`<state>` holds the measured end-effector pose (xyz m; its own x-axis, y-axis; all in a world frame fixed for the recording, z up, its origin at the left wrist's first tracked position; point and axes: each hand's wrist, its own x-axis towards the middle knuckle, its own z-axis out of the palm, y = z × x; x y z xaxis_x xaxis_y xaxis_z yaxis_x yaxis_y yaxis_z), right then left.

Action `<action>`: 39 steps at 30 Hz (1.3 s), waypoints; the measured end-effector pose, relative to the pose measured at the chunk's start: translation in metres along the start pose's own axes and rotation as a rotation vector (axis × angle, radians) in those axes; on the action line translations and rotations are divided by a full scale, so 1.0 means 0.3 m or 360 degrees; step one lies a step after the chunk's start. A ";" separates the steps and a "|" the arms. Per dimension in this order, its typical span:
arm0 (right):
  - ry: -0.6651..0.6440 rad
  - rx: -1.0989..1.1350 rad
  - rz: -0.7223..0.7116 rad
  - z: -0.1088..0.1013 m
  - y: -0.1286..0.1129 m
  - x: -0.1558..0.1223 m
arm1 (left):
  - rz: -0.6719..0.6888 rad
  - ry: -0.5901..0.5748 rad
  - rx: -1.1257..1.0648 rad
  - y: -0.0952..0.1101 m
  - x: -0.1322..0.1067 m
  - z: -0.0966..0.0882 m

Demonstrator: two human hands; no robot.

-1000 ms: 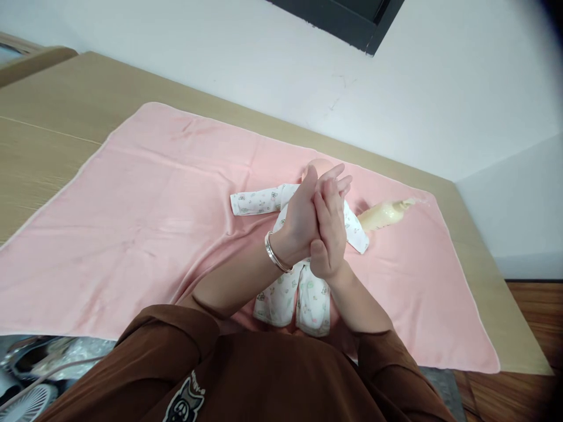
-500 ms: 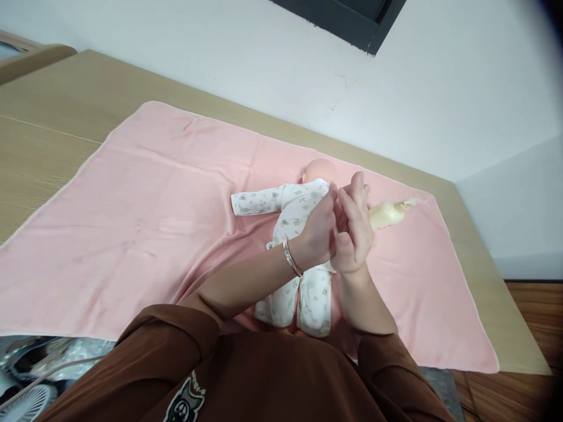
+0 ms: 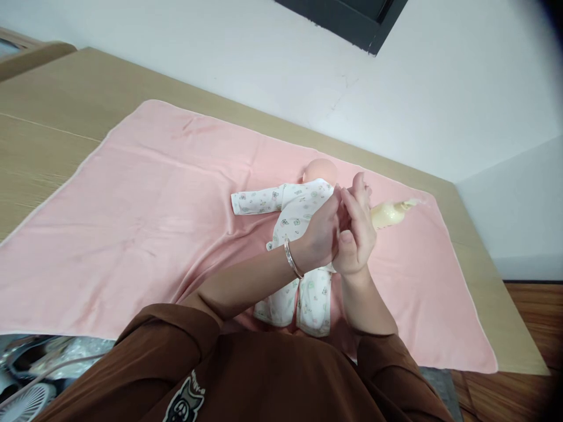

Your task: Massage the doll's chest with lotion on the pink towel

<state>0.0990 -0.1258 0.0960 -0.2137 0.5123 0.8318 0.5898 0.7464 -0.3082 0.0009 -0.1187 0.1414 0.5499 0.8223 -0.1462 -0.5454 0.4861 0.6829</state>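
Note:
My left hand, with a silver bangle on its wrist, rests against the palm of my right hand. Its fingers are extended and partly hidden from me, and I see nothing held. The right hand is open, palm turned up and inward, thumb apart from the fingers. Both are raised over a doll in a white printed outfit, which lies on its back or front, I cannot tell which. The doll's head shows beyond the hands. Just right of my right fingers lies a pale yellow pump bottle on its side.
A pink blanket spreads under the doll and bottle over a wooden table. Behind stands a white wall. At the lower left are a small white fan and clear plastic wrapping.
My hands stay pressed together and have shifted very slightly, the left one sliding a little along the right palm. The doll and bottle stay where they were.

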 end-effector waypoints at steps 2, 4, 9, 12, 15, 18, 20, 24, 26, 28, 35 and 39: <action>-0.0009 -0.0017 0.0009 0.000 -0.001 -0.001 | 0.0011 -0.0020 0.0006 0.000 0.000 0.000; -0.0018 0.0000 0.0021 -0.001 -0.002 -0.001 | 0.0021 -0.0031 0.0014 0.000 0.000 0.000; -0.0023 0.0019 0.0035 -0.001 0.001 -0.002 | 0.0092 -0.0068 0.0020 -0.003 -0.003 0.001; -0.0075 -0.0018 0.0068 -0.001 0.000 0.001 | 0.0143 -0.0107 0.0037 -0.007 -0.001 -0.001; -0.0170 -0.0036 0.0139 -0.003 -0.007 0.009 | 0.0204 -0.0125 0.0064 -0.014 0.004 -0.006; -0.0232 -0.0028 0.0178 -0.007 -0.018 0.018 | 0.0281 -0.0187 0.0114 -0.026 0.009 -0.011; -0.0240 -0.0010 0.0170 -0.011 -0.024 0.023 | 0.0380 -0.0258 0.0193 -0.034 0.010 -0.013; -0.0222 0.0005 0.0154 -0.015 -0.030 0.026 | 0.0525 -0.0362 0.0341 -0.050 0.010 -0.020; -0.0217 0.0008 0.0155 -0.014 -0.029 0.024 | 0.0569 -0.0375 0.0408 -0.058 0.009 -0.026; -0.0215 0.0012 0.0160 -0.013 -0.027 0.023 | 0.0622 -0.0360 0.0497 -0.067 0.008 -0.031; -0.0229 -0.0025 0.0202 -0.016 -0.033 0.027 | 0.0671 -0.0370 0.0610 -0.069 0.007 -0.017; -0.0216 0.0001 0.0207 -0.017 -0.035 0.028 | 0.0515 -0.0281 0.0696 -0.055 -0.004 -0.010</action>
<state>0.0950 -0.1315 0.1085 -0.2388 0.6572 0.7149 0.6191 0.6702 -0.4093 0.0073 -0.1268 0.1282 0.5163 0.8288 0.2157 -0.4116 0.0193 0.9112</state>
